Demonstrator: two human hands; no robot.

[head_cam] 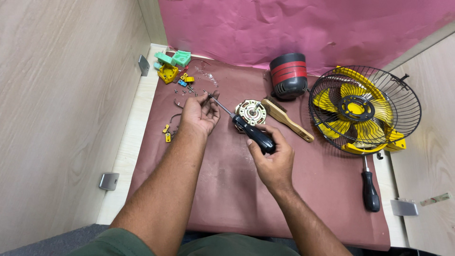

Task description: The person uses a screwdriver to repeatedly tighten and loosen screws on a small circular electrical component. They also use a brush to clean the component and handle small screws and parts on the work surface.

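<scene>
Head view, looking down past two bare forearms onto a dark red mat (227, 199) on a pale bench. Nearest, a green garment at the bottom edge, cut off by the frame.

Right hand (270, 159) curled shut round the black handle of a screwdriver (246, 128), thumb along the handle's side. Shaft slanting up and left from that grip toward the left hand (200, 114). Left fingertips pinched together right at the shaft's tip; possibly a tiny screw between them, too small to make out. Left palm turned away, so the pinch itself mostly hidden.

Just beyond the right-hand grip, touching distance from the handle, a round motor core (250, 112) with pale windings, partly covered by the shaft. Right of it, a wooden-handled brush (287, 121) lying at a slant.

Left of and below the left hand, small yellow clips (167, 132) and thin wire loops, hard to read. Beyond the left hand, scattered screws (186, 90), then yellow and green plastic parts (171, 64) near the mat's far left corner.

Far right of the grip, a black wire fan cage with yellow blades (362, 110), leaning on its side; below it a second black-handled screwdriver (370, 189), well apart from both hands. Farther back, a red and black motor housing (288, 76) against crumpled pink paper (294, 28).
</scene>
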